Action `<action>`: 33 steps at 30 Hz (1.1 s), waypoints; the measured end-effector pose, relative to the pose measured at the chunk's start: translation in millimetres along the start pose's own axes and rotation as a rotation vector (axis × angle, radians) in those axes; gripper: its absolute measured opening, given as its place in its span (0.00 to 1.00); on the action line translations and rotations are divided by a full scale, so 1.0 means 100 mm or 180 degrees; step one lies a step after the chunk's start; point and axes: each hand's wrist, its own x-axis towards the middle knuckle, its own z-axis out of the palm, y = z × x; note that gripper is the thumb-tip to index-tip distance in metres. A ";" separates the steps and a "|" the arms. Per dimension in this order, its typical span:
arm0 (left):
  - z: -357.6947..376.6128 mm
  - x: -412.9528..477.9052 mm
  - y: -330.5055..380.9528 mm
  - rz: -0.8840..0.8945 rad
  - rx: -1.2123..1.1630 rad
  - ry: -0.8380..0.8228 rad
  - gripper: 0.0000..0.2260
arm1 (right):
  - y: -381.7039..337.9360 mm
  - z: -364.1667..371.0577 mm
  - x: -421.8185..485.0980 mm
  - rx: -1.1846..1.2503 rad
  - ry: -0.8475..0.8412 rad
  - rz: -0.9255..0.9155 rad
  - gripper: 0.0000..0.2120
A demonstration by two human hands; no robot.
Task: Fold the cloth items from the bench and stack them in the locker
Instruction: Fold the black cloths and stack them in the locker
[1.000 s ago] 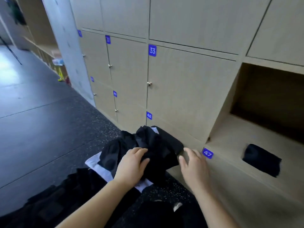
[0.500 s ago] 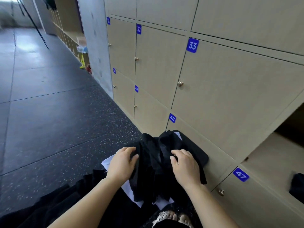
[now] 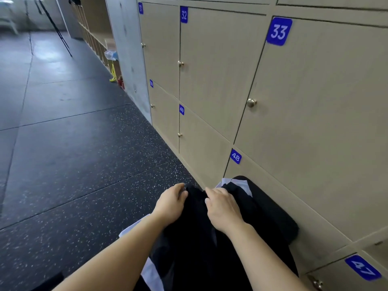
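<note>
Black cloth is lying at 6 o'clock, nearest to the camera. It is spreading over a white cloth, whose edges are showing at 7 o'clock and again at the far end. Both are resting on a dark padded seat, and its rounded right edge is running just beside the locker fronts at 4 o'clock.

The left hand is gripping the far edge of the black cloth with curled fingers. The right hand is pinching the same edge just beside it. The two hands are near each other but are not touching.

Locker door 48 is standing closed right behind the seat at 3 o'clock, and door 33 is closed above it at 2 o'clock.

From 8 to 11 o'clock the dark speckled floor is lying open, giving wide room on the left side. Far away, a thin tripod leg is leaning at 11 o'clock, and a small yellow object is sitting by the grey wall.
</note>
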 end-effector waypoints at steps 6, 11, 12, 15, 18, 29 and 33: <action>0.06 0.11 -0.01 0.0117 -0.0514 0.0046 0.16 | 0.05 0.20 0.14 -0.0194 -0.0022 0.0108 0.17; -0.14 0.01 0.11 0.0331 -0.1107 0.0131 0.09 | 0.01 0.10 0.10 0.0256 0.0134 0.0229 0.16; -0.21 -0.04 0.16 0.0342 -0.1280 0.0084 0.10 | -0.01 0.05 0.08 0.0400 0.0228 0.0219 0.14; -0.41 -0.15 0.29 0.0467 -0.1613 0.0010 0.08 | -0.06 -0.18 -0.04 0.1197 0.0381 0.0195 0.09; -0.64 -0.33 0.50 0.0689 -0.1780 -0.0046 0.05 | -0.13 -0.54 -0.24 0.2038 0.0441 0.0280 0.04; -1.31 -1.26 1.59 0.1472 -0.2086 -0.0201 0.08 | -0.40 -1.89 -1.26 0.3047 0.1350 -0.0038 0.16; -1.44 -1.59 1.95 0.1666 -0.2244 -0.0331 0.07 | -0.46 -2.28 -1.65 0.2990 0.1569 -0.0171 0.11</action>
